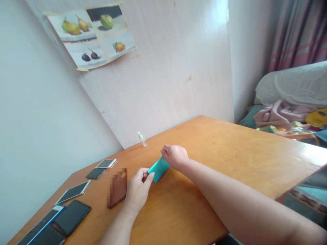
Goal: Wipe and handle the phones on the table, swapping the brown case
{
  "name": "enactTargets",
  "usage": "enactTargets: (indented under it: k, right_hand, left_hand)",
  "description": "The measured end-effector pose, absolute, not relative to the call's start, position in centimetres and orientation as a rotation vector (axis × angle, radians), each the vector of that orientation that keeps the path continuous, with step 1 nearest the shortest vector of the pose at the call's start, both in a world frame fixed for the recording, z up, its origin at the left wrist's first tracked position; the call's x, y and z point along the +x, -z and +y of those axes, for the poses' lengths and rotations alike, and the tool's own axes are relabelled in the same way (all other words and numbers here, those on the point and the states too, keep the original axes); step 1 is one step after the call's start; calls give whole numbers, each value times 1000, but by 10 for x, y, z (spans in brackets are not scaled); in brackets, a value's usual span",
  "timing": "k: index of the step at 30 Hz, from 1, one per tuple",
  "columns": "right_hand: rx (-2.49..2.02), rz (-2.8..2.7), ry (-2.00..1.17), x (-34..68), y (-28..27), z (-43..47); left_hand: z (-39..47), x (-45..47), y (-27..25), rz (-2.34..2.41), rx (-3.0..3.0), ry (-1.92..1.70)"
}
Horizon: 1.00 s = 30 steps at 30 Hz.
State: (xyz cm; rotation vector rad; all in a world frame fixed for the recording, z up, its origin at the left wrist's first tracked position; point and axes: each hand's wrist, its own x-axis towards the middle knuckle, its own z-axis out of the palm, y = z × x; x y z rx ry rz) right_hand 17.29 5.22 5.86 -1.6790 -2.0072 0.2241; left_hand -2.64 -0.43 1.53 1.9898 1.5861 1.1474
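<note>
A flat teal phone is held tilted just above the wooden table, its plain glossy side showing. My left hand pinches its near left end between thumb and fingers. At the far right end, my right hand is closed like a fist and overlaps the phone's corner. Its fingertips are curled out of sight, and whatever they may hold is hidden. Just left of my left hand stands a brown wallet-like case, partly blurred out.
Along the table's left side lie a white-framed phone, a dark phone, a white-edged tablet, a black folding case and a blue-edged device. A small clear pump bottle stands by the wall. The wooden table extends right.
</note>
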Motion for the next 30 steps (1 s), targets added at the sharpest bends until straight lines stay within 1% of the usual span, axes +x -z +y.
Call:
enactTargets:
  k: [4,6,10,13,15,20,22,26,30]
  right_hand:
    - [-1365,-2259,-207,148,-58,27]
    - [-1441,-2221,-213,152,-59,31]
    - [-1766,-1982,-224,180,-61,60]
    - [-1798,-1947,-217,187,-61,68]
    - [-1733,-1994,-210,176,-60,57]
    - [-1350,-2263,-181,140,-58,18]
    - [-1408,-2243,-200,143,-60,21]
    - [-1793,-1963,-247,178,-66,56]
    - [-1859,-1902,-240,193,-67,70]
  left_hand:
    - [-5,-26,-17,1594,1993,-1116]
    - [-5,-25,-17,1594,1998,-1118]
    - [-6,-23,-19,1578,1977,-1158]
    - [-7,-21,-21,1582,1967,-1152]
    - [-8,-20,-23,1603,1972,-1139]
    - [-8,-21,-22,1569,1984,-1121]
    - [-7,-22,-20,1563,1984,-1132]
    - [-7,-23,-18,1587,1989,-1142]
    - [-8,-22,-20,1592,1989,-1148]
